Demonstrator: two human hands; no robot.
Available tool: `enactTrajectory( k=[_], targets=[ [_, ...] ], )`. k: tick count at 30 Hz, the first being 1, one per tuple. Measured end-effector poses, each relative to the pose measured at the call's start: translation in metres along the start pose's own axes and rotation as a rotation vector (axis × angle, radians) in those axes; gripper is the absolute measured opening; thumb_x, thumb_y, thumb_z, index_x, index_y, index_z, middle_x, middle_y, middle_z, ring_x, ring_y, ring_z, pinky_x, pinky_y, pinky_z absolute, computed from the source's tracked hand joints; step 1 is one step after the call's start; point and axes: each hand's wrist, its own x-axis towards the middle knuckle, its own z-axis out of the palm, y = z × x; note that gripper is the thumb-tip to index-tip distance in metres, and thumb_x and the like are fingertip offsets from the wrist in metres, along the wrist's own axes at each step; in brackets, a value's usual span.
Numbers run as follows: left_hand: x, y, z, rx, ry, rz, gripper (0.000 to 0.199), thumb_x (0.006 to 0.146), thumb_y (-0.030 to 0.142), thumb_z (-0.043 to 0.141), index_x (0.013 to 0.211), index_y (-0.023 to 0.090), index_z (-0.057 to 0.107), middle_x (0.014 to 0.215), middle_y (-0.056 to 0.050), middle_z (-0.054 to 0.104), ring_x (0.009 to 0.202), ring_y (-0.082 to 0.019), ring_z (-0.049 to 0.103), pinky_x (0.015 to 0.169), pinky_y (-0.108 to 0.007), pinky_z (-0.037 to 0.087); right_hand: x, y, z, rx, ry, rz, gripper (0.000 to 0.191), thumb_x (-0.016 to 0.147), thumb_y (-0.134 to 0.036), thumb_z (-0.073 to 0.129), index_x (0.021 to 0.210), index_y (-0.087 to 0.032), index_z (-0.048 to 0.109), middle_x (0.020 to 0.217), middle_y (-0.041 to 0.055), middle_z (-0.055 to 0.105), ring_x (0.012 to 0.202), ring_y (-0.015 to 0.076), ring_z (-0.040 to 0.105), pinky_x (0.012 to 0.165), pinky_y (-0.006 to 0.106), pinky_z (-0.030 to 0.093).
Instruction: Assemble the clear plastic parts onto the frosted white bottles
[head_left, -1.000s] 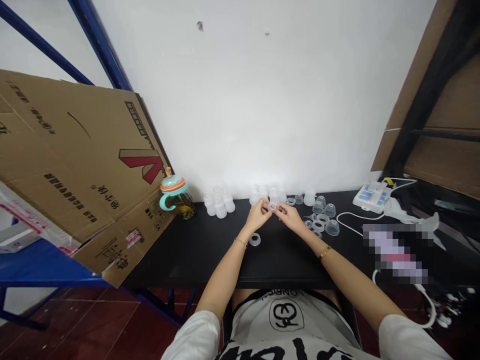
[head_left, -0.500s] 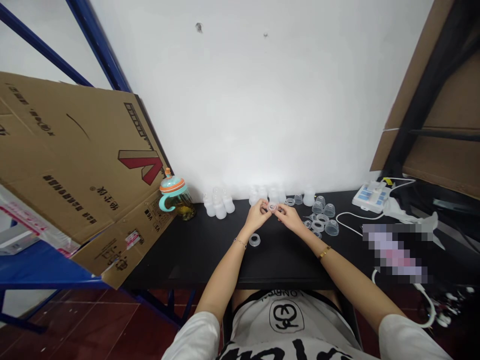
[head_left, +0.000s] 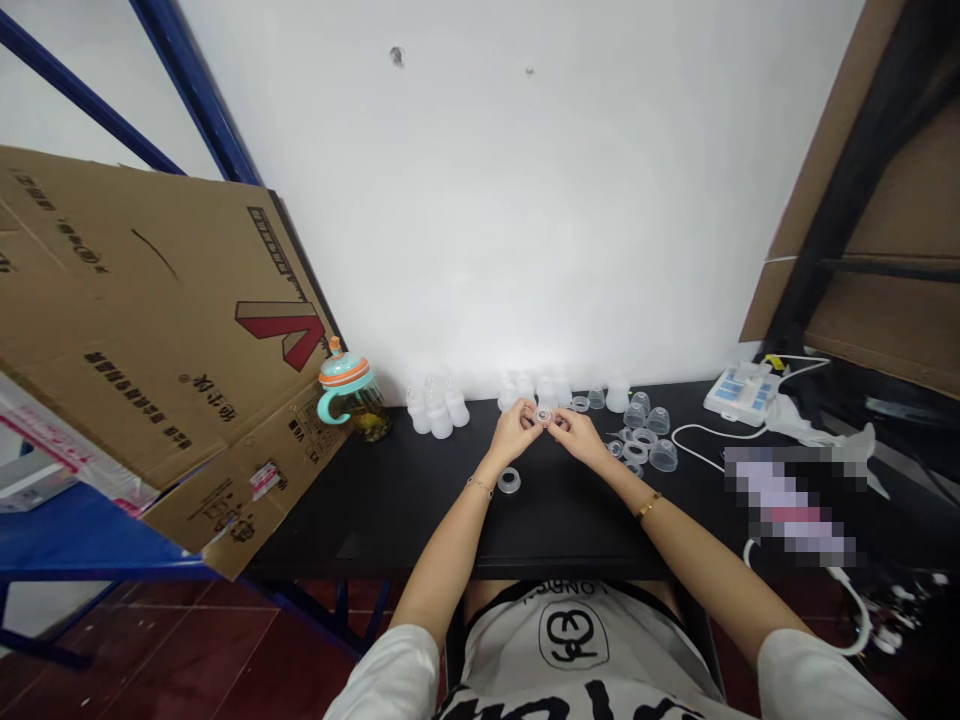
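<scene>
Between my left hand (head_left: 516,430) and my right hand (head_left: 572,432) is a small translucent silicone nipple (head_left: 543,415), the kind used on a baby bottle. The fingertips of both hands pinch it from either side, just above the black table. A white screw ring (head_left: 509,480) lies on the table below my left wrist. Right of my right hand, several clear domed caps (head_left: 663,455) and white rings (head_left: 636,453) lie in a loose group. Behind my hands, several frosted bottles (head_left: 507,388) stand against the wall, partly hidden by my fingers.
Several frosted bottles (head_left: 439,415) stand at the left back. Beside them is a jug with a turquoise lid (head_left: 346,375), next to a large cardboard box (head_left: 172,330). To the right, a white power strip (head_left: 742,393) with cables sits on the black table (head_left: 390,510), near a blurred-out object (head_left: 787,505).
Both hands stay in nearly the same place, still pinching the nipple. The nipple looks slightly turned between the fingertips. Everything on the table is unmoved.
</scene>
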Motion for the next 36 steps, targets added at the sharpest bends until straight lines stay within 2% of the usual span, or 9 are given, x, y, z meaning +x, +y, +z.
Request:
enactTrajectory(
  k=[13,19,23,31,36],
  targets=[
    [0.000,-0.001,0.001,0.021,0.008,0.012,0.021,0.077,0.024,0.068,0.095,0.021,0.057,0.078,0.004,0.068,0.059,-0.010,0.057,0.061,-0.022,0.043,0.000,0.001,0.000,0.010,-0.004,-0.004,0.024,0.086,-0.036,0.056,0.091,-0.018,0.072,0.061,0.0001,0.063,0.059,0.0176,0.058,0.059,0.026,0.041],
    [0.000,0.001,0.001,0.011,0.006,0.003,0.022,0.076,0.022,0.068,0.095,0.021,0.057,0.076,0.005,0.066,0.058,-0.010,0.056,0.059,-0.021,0.042,-0.001,0.000,0.000,0.025,-0.001,-0.008,0.023,0.086,-0.037,0.057,0.089,-0.019,0.071,0.064,0.0009,0.065,0.060,0.0174,0.058,0.058,0.026,0.042],
    [-0.001,0.001,0.001,0.003,-0.015,0.004,0.024,0.078,0.025,0.067,0.098,0.022,0.056,0.081,0.004,0.068,0.058,-0.009,0.056,0.060,-0.021,0.042,-0.001,0.000,-0.001,0.041,0.005,0.008,0.024,0.087,-0.039,0.057,0.089,-0.019,0.071,0.070,0.0017,0.067,0.063,0.0183,0.061,0.060,0.026,0.044],
    [0.000,0.000,0.001,-0.029,-0.022,0.017,0.022,0.081,0.031,0.066,0.099,0.021,0.056,0.082,0.003,0.066,0.057,-0.009,0.056,0.057,-0.021,0.041,-0.002,-0.004,-0.002,0.058,-0.005,0.024,0.032,0.090,-0.046,0.055,0.097,-0.020,0.072,0.066,0.0011,0.065,0.059,0.0187,0.060,0.058,0.027,0.045],
    [0.001,-0.002,0.000,-0.044,-0.019,0.021,0.023,0.084,0.036,0.066,0.099,0.021,0.057,0.082,0.002,0.067,0.061,-0.011,0.059,0.060,-0.022,0.044,-0.002,-0.007,-0.003,0.087,-0.018,0.035,0.030,0.089,-0.046,0.054,0.091,-0.020,0.070,0.062,0.0000,0.062,0.057,0.0180,0.059,0.057,0.027,0.043]
  ],
)
